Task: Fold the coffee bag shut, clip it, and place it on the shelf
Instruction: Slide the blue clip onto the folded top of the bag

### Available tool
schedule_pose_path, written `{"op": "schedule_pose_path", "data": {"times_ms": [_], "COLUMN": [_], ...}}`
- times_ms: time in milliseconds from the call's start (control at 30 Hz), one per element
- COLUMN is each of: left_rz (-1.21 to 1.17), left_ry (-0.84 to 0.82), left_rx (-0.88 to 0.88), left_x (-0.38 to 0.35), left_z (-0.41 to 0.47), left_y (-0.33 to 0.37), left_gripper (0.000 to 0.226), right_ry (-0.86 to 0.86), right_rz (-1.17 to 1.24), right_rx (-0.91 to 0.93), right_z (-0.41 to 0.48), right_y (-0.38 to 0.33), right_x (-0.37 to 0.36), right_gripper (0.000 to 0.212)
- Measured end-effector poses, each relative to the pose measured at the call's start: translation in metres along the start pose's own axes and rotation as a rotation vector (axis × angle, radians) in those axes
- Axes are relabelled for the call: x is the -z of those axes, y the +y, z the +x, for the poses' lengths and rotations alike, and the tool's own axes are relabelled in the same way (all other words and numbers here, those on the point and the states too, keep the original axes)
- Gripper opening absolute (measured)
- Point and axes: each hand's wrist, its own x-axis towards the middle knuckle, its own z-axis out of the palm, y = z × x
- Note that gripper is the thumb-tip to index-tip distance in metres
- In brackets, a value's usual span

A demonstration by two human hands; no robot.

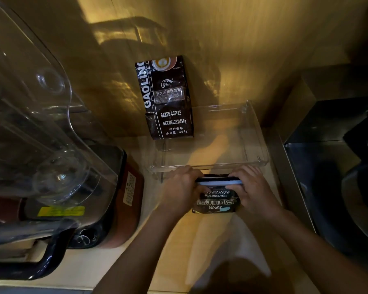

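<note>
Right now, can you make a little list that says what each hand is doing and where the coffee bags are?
left hand: grips the clip's left end
right hand: grips the clip's right end
clip: blue, across the small bag's folded top
small coffee bag: on counter, before the shelf
clear shelf: holds the big coffee bag

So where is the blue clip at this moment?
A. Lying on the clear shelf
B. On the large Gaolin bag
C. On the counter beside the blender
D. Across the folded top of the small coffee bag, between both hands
D: the blue clip spans the folded top of the small coffee bag, with the left hand and right hand at its ends.
</note>
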Motion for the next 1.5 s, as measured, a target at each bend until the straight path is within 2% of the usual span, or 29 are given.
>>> {"op": "schedule_pose_path", "data": {"times_ms": [100,200,333,467,633,800,900,1033,1167,1333,1500], "left_rz": [-0.032,-0.078,-0.095,-0.099,-0.091,-0.082,-0.104,-0.141,-0.287,-0.286,-0.283], "left_ry": [-0.035,0.004,0.032,0.042,0.055,0.087,0.087,0.052,0.008,0.031,0.052], "left_rx": [0.025,0.045,0.035,0.02,-0.004,-0.025,-0.023,0.004,0.063,0.076,0.067], "left_x": [0.008,0.006,0.003,0.003,0.004,0.003,0.002,0.003,0.003,0.002,0.004], "left_z": [-0.001,-0.003,-0.005,-0.004,-0.004,-0.005,-0.004,-0.001,-0.002,-0.006,-0.009], "left_y": [-0.011,-0.011,-0.01,-0.008,-0.011,-0.011,-0.012,-0.015,-0.023,-0.031,-0.032], "left_gripper": [0.026,0.023,0.019,0.02,0.021,0.019,0.018,0.019,0.023,0.023,0.02], "right_ry": [0.003,-0.014,-0.017,0.008,-0.003,0.035,0.051,0.032,0.011,0.004,-0.026], "right_rz": [0.037,0.041,-0.072,-0.163,-0.196,-0.223,-0.23,-0.233,-0.215,-0.218,-0.277], "right_rx": [0.011,0.029,0.13,0.204,0.181,0.18,0.18,0.157,0.127,0.11,0.118], "right_z": [0.001,0.003,0.006,0.013,0.014,0.015,0.015,0.013,0.01,0.01,0.009], "right_y": [0.004,0.003,-0.002,-0.014,-0.018,-0.023,-0.025,-0.024,-0.023,-0.025,-0.026], "right_x": [-0.001,0.0,0.001,-0.003,-0.005,-0.008,-0.009,-0.012,-0.013,-0.012,-0.012], "right_gripper": [0.017,0.018,0.029,0.025,0.019,0.032,0.03,0.031,0.031,0.035,0.022]}}
